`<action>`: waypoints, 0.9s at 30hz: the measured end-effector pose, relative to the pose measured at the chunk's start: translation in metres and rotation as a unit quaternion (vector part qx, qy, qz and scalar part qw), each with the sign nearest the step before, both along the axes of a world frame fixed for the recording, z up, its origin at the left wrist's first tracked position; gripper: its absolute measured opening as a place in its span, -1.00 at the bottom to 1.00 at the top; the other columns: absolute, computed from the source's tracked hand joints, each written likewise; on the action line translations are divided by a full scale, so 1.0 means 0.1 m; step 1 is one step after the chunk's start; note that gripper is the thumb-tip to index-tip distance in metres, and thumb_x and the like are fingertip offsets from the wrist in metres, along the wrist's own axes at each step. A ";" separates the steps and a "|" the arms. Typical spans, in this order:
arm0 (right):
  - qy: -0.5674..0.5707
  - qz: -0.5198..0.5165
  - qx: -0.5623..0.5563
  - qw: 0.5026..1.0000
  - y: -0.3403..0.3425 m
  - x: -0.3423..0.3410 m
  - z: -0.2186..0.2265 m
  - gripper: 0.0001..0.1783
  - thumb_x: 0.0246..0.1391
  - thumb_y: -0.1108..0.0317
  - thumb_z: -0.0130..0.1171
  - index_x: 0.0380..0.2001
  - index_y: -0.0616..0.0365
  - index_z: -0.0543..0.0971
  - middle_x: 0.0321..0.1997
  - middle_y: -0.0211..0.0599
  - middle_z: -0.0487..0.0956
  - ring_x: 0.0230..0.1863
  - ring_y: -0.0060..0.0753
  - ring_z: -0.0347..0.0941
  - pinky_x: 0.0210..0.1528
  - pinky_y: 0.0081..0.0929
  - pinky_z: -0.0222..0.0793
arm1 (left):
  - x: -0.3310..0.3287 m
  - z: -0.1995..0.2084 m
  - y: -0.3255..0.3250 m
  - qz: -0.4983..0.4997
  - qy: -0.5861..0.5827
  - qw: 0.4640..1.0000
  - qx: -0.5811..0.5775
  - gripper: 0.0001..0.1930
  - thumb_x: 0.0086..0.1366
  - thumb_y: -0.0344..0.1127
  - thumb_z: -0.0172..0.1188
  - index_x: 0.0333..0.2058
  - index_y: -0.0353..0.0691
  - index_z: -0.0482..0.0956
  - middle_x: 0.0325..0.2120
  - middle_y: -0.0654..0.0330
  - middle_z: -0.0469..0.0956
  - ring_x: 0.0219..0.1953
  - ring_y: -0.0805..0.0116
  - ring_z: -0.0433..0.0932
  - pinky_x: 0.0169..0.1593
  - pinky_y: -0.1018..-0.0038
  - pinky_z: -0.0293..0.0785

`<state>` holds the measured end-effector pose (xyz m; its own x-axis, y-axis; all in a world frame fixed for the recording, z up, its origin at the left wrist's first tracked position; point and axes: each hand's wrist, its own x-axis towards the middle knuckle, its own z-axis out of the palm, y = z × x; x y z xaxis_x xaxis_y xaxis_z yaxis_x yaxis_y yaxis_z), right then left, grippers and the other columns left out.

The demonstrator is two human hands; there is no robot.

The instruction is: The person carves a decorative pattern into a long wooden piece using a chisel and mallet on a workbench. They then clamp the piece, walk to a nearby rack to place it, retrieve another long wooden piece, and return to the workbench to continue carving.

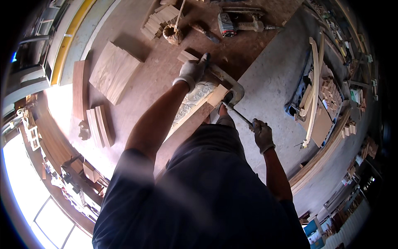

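In front of me a C-clamp [237,86] spans the edge of a wooden assembly. Within that assembly is a panel [198,94] with swirling pale carving. A light wood block [217,96] sits under the clamp, against a long board [188,120]. My gloved left hand [191,73] is closed on the clamp's far end, its thumb stretched forward; the exact contact is hidden. With my gloved right hand [263,135] I grip the end of a metal bar [240,114] that runs up to the clamp's screw. My body covers the near part of the assembly.
Farther off lie a power tool [237,26], a dark-ended hand tool [204,32], a pot [172,35] with a stick, and stacked wood blocks [159,20]. A wide panel [115,72] and loose boards [81,89] lie left. At right, a crate [295,108] stands beside wood strips [316,89].
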<state>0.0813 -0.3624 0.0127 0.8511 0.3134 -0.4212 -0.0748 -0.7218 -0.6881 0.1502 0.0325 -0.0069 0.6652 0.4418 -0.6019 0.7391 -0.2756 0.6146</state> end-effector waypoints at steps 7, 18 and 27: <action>0.140 -0.105 0.143 0.974 0.09 0.05 -0.11 -0.47 0.47 0.01 -0.02 -0.28 0.32 0.62 -0.53 -0.23 0.67 -0.52 -0.43 0.62 -0.40 -0.50 0.50 | -0.04 0.01 -0.10 0.046 -0.037 0.998 0.023 -0.38 0.38 0.34 0.10 -0.27 -0.15 0.81 -0.47 0.09 0.71 -0.33 0.19 0.70 -0.11 0.25 0.54; 0.234 -0.205 0.175 0.934 0.37 0.13 0.07 -0.32 0.46 -0.18 -0.12 -0.49 0.17 0.59 -0.75 -0.48 0.39 -0.78 -0.61 0.22 -0.68 -0.55 0.16 | -0.04 0.06 -0.08 0.054 -0.027 0.998 0.000 -0.32 0.35 0.39 0.06 -0.17 -0.17 0.77 -0.25 -0.13 0.72 -0.07 -0.11 0.68 0.06 0.13 0.51; 0.151 -0.153 0.148 0.965 0.26 0.07 -0.24 -0.33 0.47 -0.11 -0.13 -0.59 0.13 0.57 -0.83 -0.64 0.17 -0.84 -0.69 -0.06 -0.76 -0.54 -0.14 | -0.05 0.08 -0.10 0.048 -0.043 0.997 0.036 -0.40 0.39 0.32 0.10 -0.30 -0.13 0.81 -0.52 0.10 0.69 -0.36 0.17 0.68 -0.12 0.25 0.54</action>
